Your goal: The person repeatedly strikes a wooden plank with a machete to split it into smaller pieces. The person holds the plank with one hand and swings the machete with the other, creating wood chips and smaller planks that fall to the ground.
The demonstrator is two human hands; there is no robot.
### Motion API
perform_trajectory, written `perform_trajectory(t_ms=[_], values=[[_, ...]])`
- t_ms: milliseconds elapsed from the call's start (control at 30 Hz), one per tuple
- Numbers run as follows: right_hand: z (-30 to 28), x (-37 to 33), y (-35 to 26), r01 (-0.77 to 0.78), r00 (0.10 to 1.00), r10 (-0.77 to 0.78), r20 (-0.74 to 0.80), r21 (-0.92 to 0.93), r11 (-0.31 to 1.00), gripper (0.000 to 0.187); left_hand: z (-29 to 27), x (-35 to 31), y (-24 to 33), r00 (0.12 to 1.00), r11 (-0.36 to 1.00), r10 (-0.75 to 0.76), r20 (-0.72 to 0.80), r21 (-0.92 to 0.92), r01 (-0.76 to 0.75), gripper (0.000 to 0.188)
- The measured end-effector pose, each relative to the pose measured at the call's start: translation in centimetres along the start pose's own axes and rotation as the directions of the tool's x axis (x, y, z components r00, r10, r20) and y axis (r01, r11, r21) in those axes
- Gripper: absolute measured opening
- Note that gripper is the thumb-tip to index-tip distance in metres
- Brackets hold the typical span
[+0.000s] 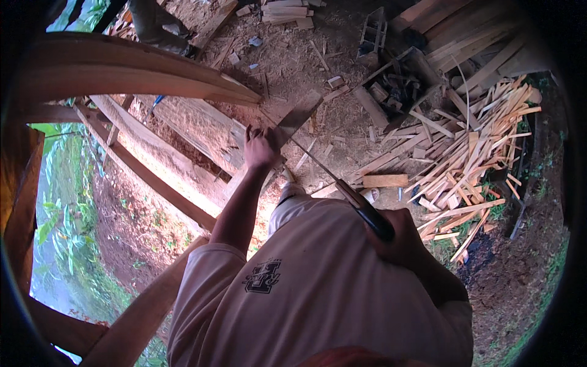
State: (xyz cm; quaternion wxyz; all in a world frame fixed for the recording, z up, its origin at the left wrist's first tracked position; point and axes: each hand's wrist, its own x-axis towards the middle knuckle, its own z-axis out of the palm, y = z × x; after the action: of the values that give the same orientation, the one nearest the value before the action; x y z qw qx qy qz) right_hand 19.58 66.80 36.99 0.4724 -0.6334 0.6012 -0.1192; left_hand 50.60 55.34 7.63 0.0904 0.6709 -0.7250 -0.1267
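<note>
My right hand (396,235) is wrapped round the dark handle of a handsaw (319,164), close in front of my body. The saw's thin blade shows nearly edge-on and slants away to the far left, passing beside my left hand. My left hand (263,148) grips a flat wooden board (301,114), its fingers bent over the near end. The board's far end sticks out past the blade. From this view I cannot tell how deep the blade sits in the wood. Beneath my left hand is a sawdust-covered plank bench (197,121).
A large curved beam (134,70) crosses the upper left. At the right lies a heap of wood offcuts (471,162), with a wooden box (391,88) of dark pieces beyond. Another person's leg (156,27) shows at the far left. Sawdust and scraps cover the ground.
</note>
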Motion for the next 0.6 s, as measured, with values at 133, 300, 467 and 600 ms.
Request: perform_trajectory(t_ms=[133, 300, 467, 600], values=[[4.7, 7.4, 3.0, 0.062, 0.992, -0.060, -0.113, 0.019, 0.998, 0.025, -1.6, -0.2, 0.8, 0.995, 0.999, -0.027, 0.096, 0.036, 0.023, 0.049], [8.5, 13.6, 4.7, 0.126, 0.987, -0.115, -0.114, 0.090, 0.988, 0.026, -0.4, -0.1, 0.3, 0.996, 0.999, -0.036, 0.079, 0.005, 0.036, 0.048], [6.9, 10.3, 4.7, 0.102, 0.987, -0.094, -0.130, 0.060, 0.993, 0.030, -0.1, 0.0, 0.1, 0.998, 0.999, -0.035, 0.060, 0.013, 0.035, 0.040], [1.8, 3.4, 4.1, -0.013, 1.000, 0.013, 0.002, 0.022, 1.000, 0.038, -0.2, -0.1, 0.1, 0.997, 0.998, -0.066, 0.046, 0.015, 0.066, 0.038]])
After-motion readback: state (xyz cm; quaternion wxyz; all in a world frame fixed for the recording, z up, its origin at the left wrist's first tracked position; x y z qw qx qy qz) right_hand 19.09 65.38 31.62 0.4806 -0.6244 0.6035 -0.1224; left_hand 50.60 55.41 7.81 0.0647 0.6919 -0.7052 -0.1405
